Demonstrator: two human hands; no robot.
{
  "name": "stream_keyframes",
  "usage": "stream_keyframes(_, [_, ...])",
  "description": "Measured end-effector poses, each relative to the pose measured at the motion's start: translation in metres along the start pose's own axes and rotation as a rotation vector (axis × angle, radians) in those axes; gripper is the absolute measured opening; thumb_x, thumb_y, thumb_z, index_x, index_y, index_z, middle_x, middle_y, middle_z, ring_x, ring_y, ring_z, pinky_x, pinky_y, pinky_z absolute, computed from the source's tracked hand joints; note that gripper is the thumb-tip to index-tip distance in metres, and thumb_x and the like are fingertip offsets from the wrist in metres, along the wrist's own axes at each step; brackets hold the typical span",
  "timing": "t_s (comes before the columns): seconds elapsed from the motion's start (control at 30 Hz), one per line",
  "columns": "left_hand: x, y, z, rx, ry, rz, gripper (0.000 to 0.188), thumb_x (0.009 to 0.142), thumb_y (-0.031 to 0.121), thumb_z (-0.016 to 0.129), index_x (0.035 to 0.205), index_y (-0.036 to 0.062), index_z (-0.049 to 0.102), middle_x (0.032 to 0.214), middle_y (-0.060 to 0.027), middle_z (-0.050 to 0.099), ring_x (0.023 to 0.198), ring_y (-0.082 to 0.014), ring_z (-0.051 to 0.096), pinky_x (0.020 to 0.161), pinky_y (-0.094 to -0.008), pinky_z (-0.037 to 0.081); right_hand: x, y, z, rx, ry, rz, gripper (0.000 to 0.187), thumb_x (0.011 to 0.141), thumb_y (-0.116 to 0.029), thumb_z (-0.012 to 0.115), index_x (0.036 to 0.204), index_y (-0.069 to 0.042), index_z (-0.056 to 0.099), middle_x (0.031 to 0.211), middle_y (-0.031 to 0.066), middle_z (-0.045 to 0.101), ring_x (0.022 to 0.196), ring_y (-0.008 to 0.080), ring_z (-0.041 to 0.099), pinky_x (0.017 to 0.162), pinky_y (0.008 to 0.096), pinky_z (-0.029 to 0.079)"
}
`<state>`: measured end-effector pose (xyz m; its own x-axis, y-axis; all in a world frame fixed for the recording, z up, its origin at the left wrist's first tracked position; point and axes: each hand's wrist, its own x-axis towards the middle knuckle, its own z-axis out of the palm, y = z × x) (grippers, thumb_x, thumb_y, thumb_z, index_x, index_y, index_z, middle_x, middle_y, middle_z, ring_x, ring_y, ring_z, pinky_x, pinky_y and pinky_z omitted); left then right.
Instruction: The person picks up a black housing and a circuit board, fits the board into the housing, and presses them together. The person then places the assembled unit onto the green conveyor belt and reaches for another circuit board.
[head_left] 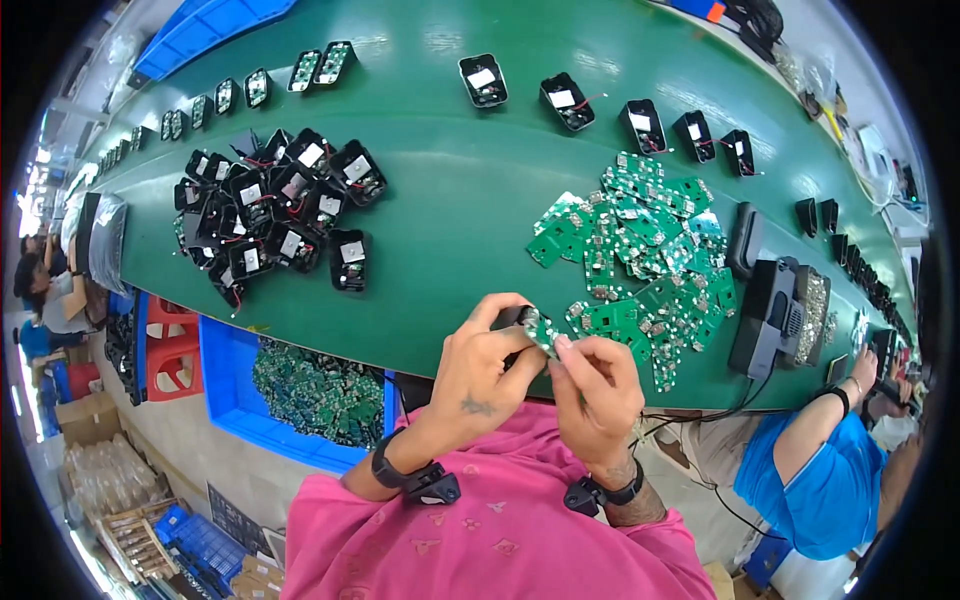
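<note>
My left hand is closed around a small black plastic housing, mostly hidden by the fingers. A green circuit board shows at the housing's right side, and my right hand pinches its lower edge between thumb and forefinger. How far the board sits inside the housing I cannot tell. Both hands are above the table's near edge. Just beyond the right hand spreads a loose pile of green circuit boards. Farther left lies a heap of black housings with white labels and thin red wires.
A green table carries rows of housings along its far side. Right of the boards are a black device and a container of small parts. A blue bin of boards stands below left. A co-worker in blue sits right.
</note>
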<state>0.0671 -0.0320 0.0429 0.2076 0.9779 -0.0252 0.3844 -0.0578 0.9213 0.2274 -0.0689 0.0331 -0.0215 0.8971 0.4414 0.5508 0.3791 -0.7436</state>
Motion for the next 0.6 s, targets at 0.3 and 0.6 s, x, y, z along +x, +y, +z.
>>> stream_keyframes(0.3, [0.0, -0.013, -0.008, -0.212, -0.149, -0.005, 0.019, 0.084, 0.007, 0.067, 0.101, 0.0006, 0.071, 0.121, -0.0153, 0.059, 0.098, -0.0256, 0.064, 0.079, -0.0353, 0.05, -0.003, 0.01, -0.004, 0.087, -0.057, 0.001, 0.034, 0.079, 0.01, 0.073, 0.11, -0.003, 0.073, 0.106, 0.0131, 0.062, 0.09, 0.022, 0.064, 0.071, 0.029, 0.055])
stream_keyframes(0.6, [-0.001, -0.012, -0.004, -0.742, -0.149, -0.142, 0.071, 0.092, -0.004, 0.056, 0.155, 0.0041, 0.026, 0.145, -0.0144, 0.042, 0.119, -0.013, 0.049, 0.097, -0.0278, 0.044, 0.0, 0.017, -0.002, 0.022, -0.156, -0.113, 0.039, 0.073, 0.009, 0.073, 0.11, -0.004, 0.073, 0.112, 0.0135, 0.061, 0.093, 0.0244, 0.063, 0.076, 0.0346, 0.055])
